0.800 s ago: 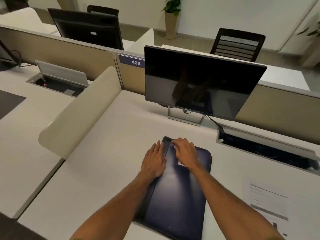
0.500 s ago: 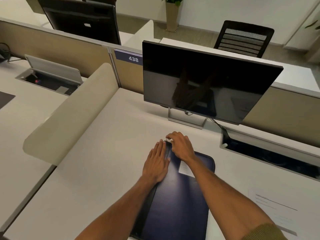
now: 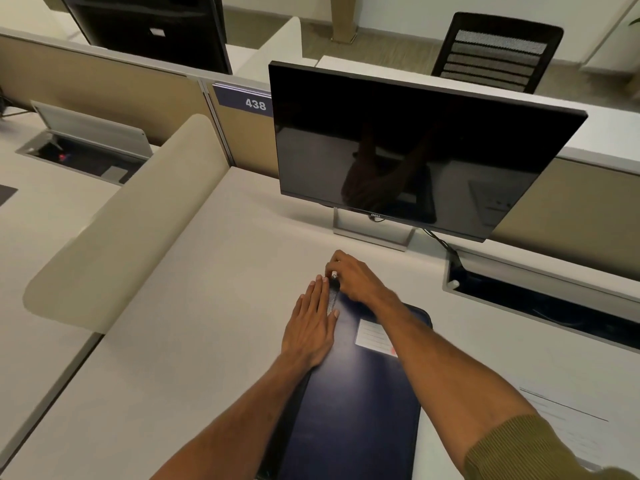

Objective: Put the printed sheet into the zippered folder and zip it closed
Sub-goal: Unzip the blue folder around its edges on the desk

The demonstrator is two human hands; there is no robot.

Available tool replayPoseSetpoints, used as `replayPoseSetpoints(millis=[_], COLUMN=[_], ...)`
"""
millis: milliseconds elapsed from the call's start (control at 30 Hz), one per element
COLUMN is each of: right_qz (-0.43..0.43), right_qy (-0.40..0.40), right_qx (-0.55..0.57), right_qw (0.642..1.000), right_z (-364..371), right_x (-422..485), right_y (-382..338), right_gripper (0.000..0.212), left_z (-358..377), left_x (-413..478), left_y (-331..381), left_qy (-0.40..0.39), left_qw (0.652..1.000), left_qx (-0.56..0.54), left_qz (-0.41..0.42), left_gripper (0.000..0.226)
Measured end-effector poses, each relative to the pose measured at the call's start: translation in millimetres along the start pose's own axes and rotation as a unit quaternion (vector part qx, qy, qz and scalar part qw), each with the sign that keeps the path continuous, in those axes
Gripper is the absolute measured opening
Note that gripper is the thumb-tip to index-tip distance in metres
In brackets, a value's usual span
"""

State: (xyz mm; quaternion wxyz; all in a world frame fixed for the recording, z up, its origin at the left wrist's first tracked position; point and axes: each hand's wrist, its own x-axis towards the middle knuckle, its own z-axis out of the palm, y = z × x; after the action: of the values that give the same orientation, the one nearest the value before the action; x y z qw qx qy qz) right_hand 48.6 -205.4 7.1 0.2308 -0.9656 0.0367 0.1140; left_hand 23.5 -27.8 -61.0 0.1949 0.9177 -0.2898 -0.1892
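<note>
Zippered folder [image 3: 356, 403] lies on desk [image 3: 180, 341]: left hand [image 3: 310, 325] pressed flat, fingers extended, right hand [image 3: 353, 277] pinching zipper pull [image 3: 334, 274] (far-left corner).

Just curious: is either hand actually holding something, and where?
The right hand pinches the zipper pull at the folder's far left corner; the left hand only presses flat.

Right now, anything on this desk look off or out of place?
Yes: the white printed sheet lies on the desk right of the dark blue zippered folder, not inside it. The right hand pinches the zipper pull at the folder's far left corner; the left hand lies flat on the folder.
</note>
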Motion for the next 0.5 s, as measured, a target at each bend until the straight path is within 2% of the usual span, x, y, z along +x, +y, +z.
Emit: replayPoseSetpoints(millis=[500], right_qz=[-0.044], right_qy=[-0.001], right_qx=[-0.068], right_qw=[0.997], right_z=[-4.0], right_x=[-1.6], right_y=[12.7], right_gripper=[0.013], left_z=[2.5], left_x=[-0.7], left_y=[4.2], left_qy=[0.015], left_qw=[0.998], left_qx=[0.064], left_qz=[-0.015], left_gripper=[0.068])
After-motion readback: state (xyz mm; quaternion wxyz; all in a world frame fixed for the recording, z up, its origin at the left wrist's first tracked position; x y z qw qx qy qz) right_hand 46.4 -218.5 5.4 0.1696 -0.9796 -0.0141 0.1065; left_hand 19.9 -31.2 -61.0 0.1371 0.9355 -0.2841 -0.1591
